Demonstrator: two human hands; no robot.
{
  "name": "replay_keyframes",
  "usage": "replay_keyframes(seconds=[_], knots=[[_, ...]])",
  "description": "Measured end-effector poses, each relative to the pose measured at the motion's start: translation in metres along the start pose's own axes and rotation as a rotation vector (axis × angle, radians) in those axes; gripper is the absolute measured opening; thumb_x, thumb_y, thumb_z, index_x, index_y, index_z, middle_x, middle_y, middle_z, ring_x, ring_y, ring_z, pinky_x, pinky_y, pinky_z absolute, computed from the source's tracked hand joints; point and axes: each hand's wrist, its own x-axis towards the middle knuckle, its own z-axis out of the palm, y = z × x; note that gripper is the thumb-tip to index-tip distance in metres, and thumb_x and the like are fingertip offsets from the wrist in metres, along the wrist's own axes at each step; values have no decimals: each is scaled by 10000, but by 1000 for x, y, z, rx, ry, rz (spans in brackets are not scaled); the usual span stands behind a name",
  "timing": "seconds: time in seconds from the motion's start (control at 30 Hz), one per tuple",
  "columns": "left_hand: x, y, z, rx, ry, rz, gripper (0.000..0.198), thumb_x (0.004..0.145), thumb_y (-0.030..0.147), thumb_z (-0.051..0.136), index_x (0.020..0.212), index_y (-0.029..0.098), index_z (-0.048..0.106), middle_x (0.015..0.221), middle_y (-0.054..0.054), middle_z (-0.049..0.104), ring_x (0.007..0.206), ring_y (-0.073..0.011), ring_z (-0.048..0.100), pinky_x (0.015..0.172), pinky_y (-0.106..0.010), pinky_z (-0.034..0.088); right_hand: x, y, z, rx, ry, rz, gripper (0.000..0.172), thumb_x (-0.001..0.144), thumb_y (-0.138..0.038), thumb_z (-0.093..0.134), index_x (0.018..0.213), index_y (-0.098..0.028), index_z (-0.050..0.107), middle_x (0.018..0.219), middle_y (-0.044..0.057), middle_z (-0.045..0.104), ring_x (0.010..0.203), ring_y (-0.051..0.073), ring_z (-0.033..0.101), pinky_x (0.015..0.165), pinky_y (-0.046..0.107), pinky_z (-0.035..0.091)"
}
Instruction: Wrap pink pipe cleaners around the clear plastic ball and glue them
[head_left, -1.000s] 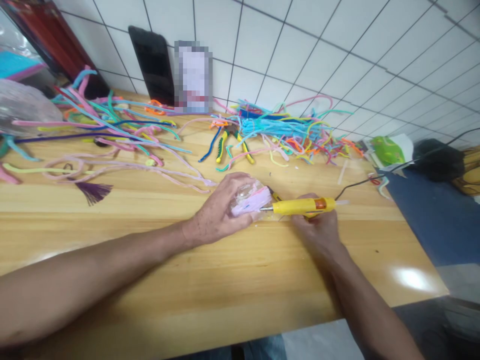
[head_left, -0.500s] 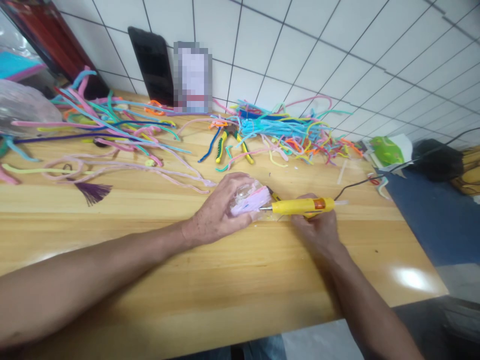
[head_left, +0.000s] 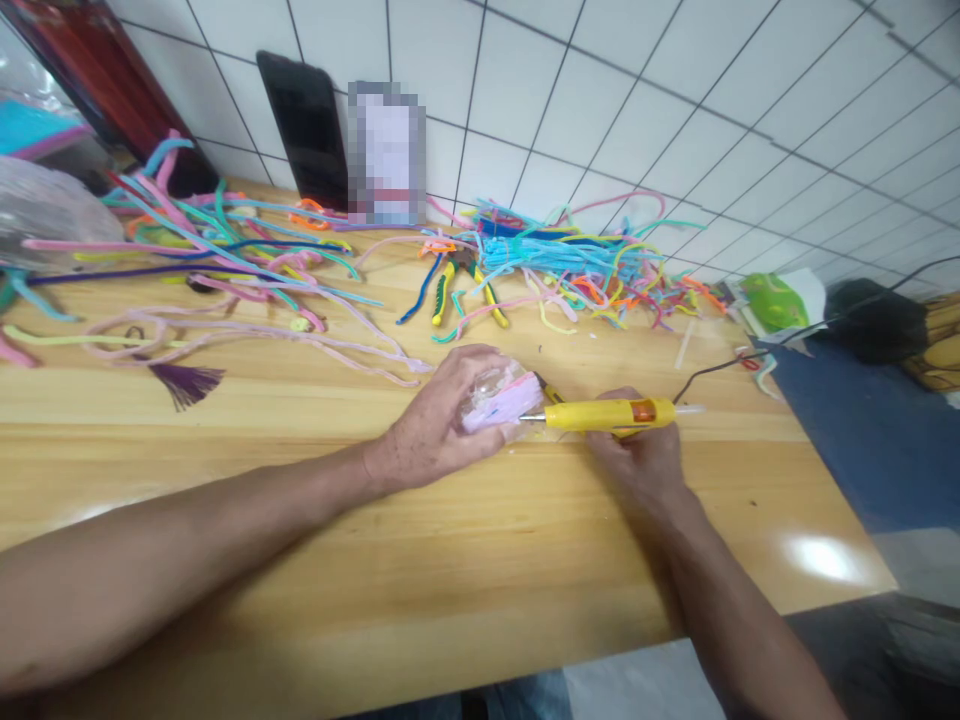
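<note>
My left hand (head_left: 446, 415) is closed around a clear plastic piece (head_left: 491, 378) with a lilac and pink fuzzy strip (head_left: 502, 402) along its side; its full shape is hidden by my fingers. In my right hand (head_left: 637, 450) is a yellow hot glue gun (head_left: 592, 415), my fingers wrapped round its handle. The gun's metal nozzle touches or nearly touches the lower right end of the lilac strip. A clear glue stick pokes out of the gun's back end.
Behind my hands lie pliers (head_left: 469, 290) with green and yellow handles and a heap of coloured pipe cleaners (head_left: 570, 255). More pipe cleaners (head_left: 225, 250) and a purple tassel (head_left: 184, 382) lie left. A black phone (head_left: 304, 130) leans on the tiled wall. A black cord (head_left: 720, 370) trails right.
The glue gun and my right hand have shifted very slightly to the right. My left hand and the plastic piece stay in place.
</note>
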Motion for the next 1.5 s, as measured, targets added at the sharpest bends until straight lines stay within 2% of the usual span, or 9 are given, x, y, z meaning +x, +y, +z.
replay_keyframes(seconds=[0.2,0.4,0.5,0.7,0.87,0.97,1.17,1.37,1.5], knots=[[-1,-2,2,-9,9,24,605,990,329,701,1535,250,453,1482,-160,544,1448,-311,540,1220,-536,499,-2,-7,-9,-54,16,-37,117,794,-198,686,896,-255,703,781,3,759,555,154,640,494,257,486],[-1,-1,0,-8,-1,7,622,981,317,708,1543,271,446,1492,-156,548,1456,-329,538,1221,-574,494,-5,-9,-13,-117,-13,-106,81,869,-211,690,925,-266,670,808,12,763,654,192,697,608,311,563],[-1,-1,1,-7,0,-2,629,983,315,707,1549,278,436,1496,-156,547,1458,-333,535,1220,-584,494,-5,-9,-14,-137,-9,-130,78,888,-211,693,936,-261,658,840,22,767,687,197,708,633,318,563],[-1,-1,0,-16,4,26,630,981,288,713,1551,275,444,1481,-153,554,1439,-327,542,1210,-578,501,-2,-11,-20,-240,-24,-238,71,890,-232,699,899,-264,636,752,-3,730,622,183,676,562,290,500],[0,0,0,-13,6,14,616,979,282,710,1542,265,461,1476,-154,569,1438,-327,550,1212,-562,501,-1,-17,-25,-370,23,-376,72,896,-198,679,905,-257,637,700,-11,703,571,171,658,538,279,489],[0,0,0,-9,8,19,613,982,285,703,1543,266,457,1474,-154,571,1439,-327,548,1209,-564,505,-1,-21,-26,-399,35,-407,86,906,-178,671,910,-257,638,697,-8,703,559,171,655,525,280,484],[-1,-1,0,-3,-2,18,629,984,293,707,1554,274,443,1488,-155,556,1445,-324,546,1212,-571,505,-2,-19,-24,-348,14,-364,81,896,-192,686,907,-253,634,715,-3,709,580,174,669,534,278,497],[0,1,-1,-10,3,9,623,989,299,712,1555,272,453,1497,-156,561,1446,-328,552,1214,-562,505,-2,-7,-12,-114,9,-177,89,862,-174,666,903,-250,646,768,-3,723,598,162,661,531,264,508],[0,0,-1,-7,-2,7,610,999,309,710,1549,272,452,1494,-154,553,1446,-321,552,1213,-547,506,-2,-3,-8,-75,-1,-91,88,816,-187,652,879,-246,669,771,4,738,580,162,650,506,259,493]])
